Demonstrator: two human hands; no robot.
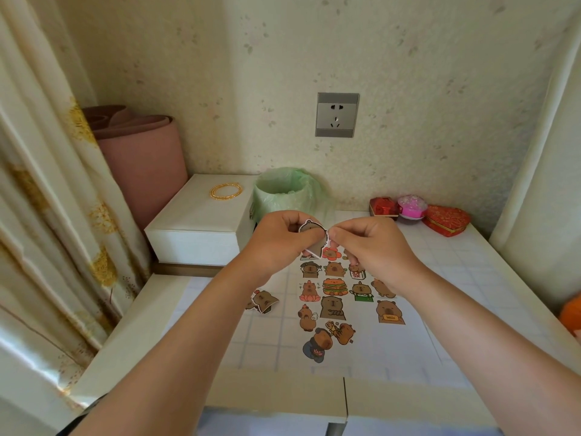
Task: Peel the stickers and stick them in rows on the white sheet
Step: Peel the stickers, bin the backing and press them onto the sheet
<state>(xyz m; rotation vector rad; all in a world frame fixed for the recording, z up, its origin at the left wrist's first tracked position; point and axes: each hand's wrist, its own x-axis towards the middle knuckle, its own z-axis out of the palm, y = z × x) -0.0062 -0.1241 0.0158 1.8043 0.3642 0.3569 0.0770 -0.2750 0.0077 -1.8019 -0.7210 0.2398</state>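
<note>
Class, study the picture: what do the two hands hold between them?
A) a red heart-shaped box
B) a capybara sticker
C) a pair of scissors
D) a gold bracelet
B: the left hand and the right hand both pinch one brown capybara sticker between their fingertips.

Stickers [334,286] are printed mostly brown, with orange and green accents. White sheet [361,347] is crossed by pale blue grid lines, possibly showing through from beneath. Bin liner [283,196] is pale green; curtain [63,215] is patterned cream with gold flowers.
</note>
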